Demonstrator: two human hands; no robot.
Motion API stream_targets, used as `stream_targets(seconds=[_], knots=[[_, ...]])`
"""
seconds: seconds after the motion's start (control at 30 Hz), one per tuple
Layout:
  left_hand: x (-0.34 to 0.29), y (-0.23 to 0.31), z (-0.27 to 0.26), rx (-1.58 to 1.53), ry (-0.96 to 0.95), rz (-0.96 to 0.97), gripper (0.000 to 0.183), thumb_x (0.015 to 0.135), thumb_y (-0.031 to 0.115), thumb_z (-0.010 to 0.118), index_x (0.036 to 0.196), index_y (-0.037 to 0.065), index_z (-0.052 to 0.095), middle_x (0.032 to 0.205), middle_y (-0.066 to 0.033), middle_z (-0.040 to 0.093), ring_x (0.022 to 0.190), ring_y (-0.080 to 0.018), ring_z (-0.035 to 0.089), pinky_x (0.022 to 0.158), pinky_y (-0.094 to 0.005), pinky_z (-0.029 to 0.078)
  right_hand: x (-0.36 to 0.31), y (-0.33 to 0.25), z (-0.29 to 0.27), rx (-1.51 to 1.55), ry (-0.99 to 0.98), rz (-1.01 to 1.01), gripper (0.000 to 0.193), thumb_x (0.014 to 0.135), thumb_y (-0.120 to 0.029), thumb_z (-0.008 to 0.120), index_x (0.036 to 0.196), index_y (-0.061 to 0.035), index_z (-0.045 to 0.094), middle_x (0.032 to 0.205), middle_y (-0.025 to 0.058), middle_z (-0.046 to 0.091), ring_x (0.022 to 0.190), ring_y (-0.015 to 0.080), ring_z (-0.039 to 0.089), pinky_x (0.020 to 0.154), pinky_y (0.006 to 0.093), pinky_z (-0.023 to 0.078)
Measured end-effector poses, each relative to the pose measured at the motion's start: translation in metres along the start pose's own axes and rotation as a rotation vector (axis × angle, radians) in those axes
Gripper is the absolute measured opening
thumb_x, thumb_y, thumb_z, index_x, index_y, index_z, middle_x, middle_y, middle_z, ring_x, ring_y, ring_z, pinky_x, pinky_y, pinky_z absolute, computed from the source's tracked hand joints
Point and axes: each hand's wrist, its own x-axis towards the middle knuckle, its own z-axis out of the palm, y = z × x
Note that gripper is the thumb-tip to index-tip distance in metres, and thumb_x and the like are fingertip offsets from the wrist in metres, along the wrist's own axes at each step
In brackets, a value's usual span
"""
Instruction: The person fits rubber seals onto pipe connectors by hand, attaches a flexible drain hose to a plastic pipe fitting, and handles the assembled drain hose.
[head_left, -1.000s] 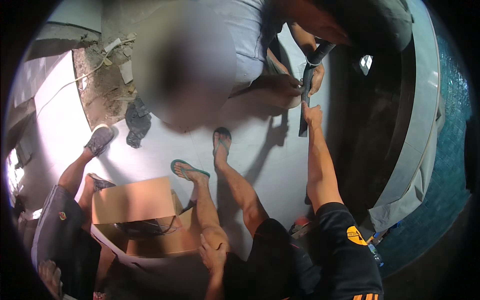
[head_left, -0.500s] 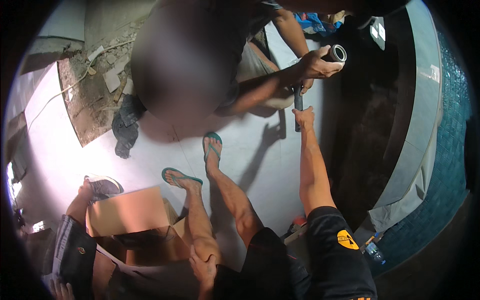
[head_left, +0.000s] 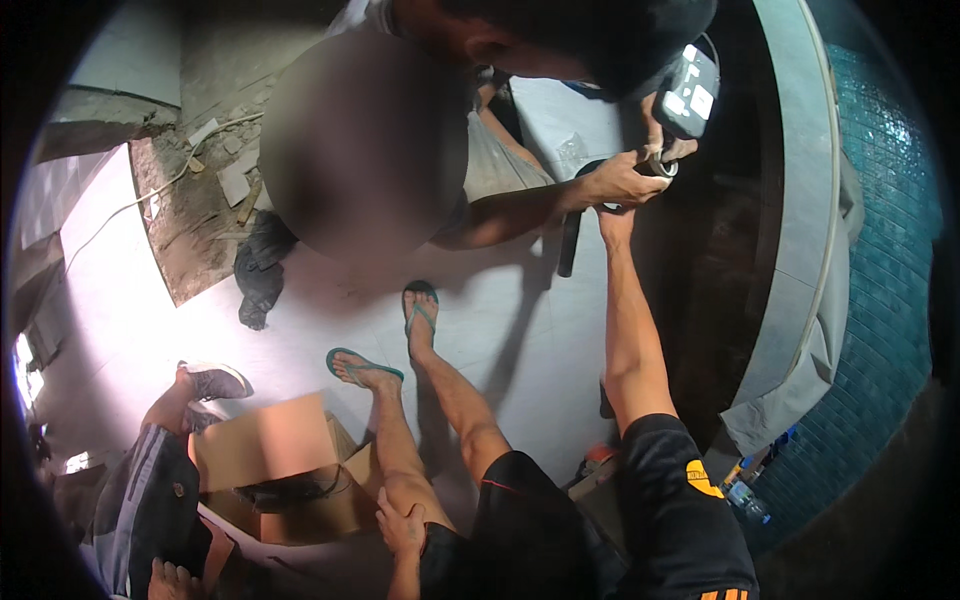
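Observation:
My right arm is stretched forward, and my right hand (head_left: 617, 226) meets a co-worker's hand (head_left: 625, 180), which hides my fingers; I cannot tell what they hold. A pale rounded edge shows between the two hands. The co-worker's fingers hold a round, silver-rimmed piece (head_left: 663, 167). Just above it is a dark boxy device (head_left: 690, 92) with bright white patches. My left hand (head_left: 402, 526) lies on my bent left knee with its fingers laid along the leg, holding nothing. A dark bar-shaped patch (head_left: 569, 245), shadow or object, stands left of my right hand.
An open cardboard box (head_left: 265, 440) stands left of my legs, beside another seated person. Broken rubble (head_left: 235, 175) and a dark cloth (head_left: 262, 265) lie at the far left. A dark trench, a curved pale ledge (head_left: 790, 250) and teal tiles (head_left: 880, 200) run along the right.
The dark ribbed tube in my right hand is now hidden from view. The co-worker's head has leaned in, and the silver-rimmed piece has come lower. The boxy device has moved left and nearer.

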Motion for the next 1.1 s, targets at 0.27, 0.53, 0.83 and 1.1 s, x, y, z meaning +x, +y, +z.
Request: stream_targets(seconds=[0.27, 0.53, 0.83, 1.1], knots=[[-0.003, 0.005, 0.008, 0.025, -0.041, -0.065, 0.089, 0.071, 0.033, 0.072, 0.147, 0.026, 0.027, 0.131, -0.0184, 0.046, 0.125, -0.0382, 0.044, 0.103, -0.0505, 0.038, 0.016, -0.012, -0.014, -0.220, -0.044, 0.048, 0.064, 0.072, -0.024, 0.079, 0.126, -0.0006, 0.053, 0.125, 0.0209, 0.059, 0.116, 0.0333, 0.057, 0.096, 0.0407, 0.045], [-0.002, -0.006, 0.007, 0.032, 0.001, -0.033, 0.087, 0.070, 0.033, 0.070, 0.146, 0.026, 0.028, 0.132, -0.0204, 0.047, 0.123, -0.0408, 0.047, 0.102, -0.0513, 0.039, -0.010, -0.028, -0.003, -0.258, 0.033, 0.155, 0.092, 0.062, -0.023, 0.086, 0.133, 0.0079, 0.037, 0.127, 0.0274, 0.055, 0.120, 0.0381, 0.054, 0.100, 0.0419, 0.043], [0.002, -0.009, 0.010, 0.071, 0.007, 0.039, 0.086, 0.071, 0.035, 0.070, 0.146, 0.025, 0.029, 0.129, -0.0216, 0.049, 0.119, -0.0424, 0.050, 0.099, -0.0513, 0.041, -0.038, -0.007, -0.024, -0.403, 0.080, 0.248, 0.115, 0.057, -0.036, 0.091, 0.141, 0.0101, 0.027, 0.128, 0.0332, 0.052, 0.120, 0.0432, 0.052, 0.102, 0.0433, 0.042], [-0.001, -0.008, 0.004, 0.048, 0.025, 0.062, 0.085, 0.070, 0.034, 0.070, 0.145, 0.026, 0.032, 0.132, -0.0217, 0.048, 0.121, -0.0421, 0.049, 0.100, -0.0519, 0.041, -0.078, -0.004, -0.037, -0.456, -0.017, 0.493, 0.116, 0.058, -0.042, 0.090, 0.142, 0.0084, 0.027, 0.136, 0.0314, 0.046, 0.127, 0.0389, 0.047, 0.106, 0.0405, 0.039]])
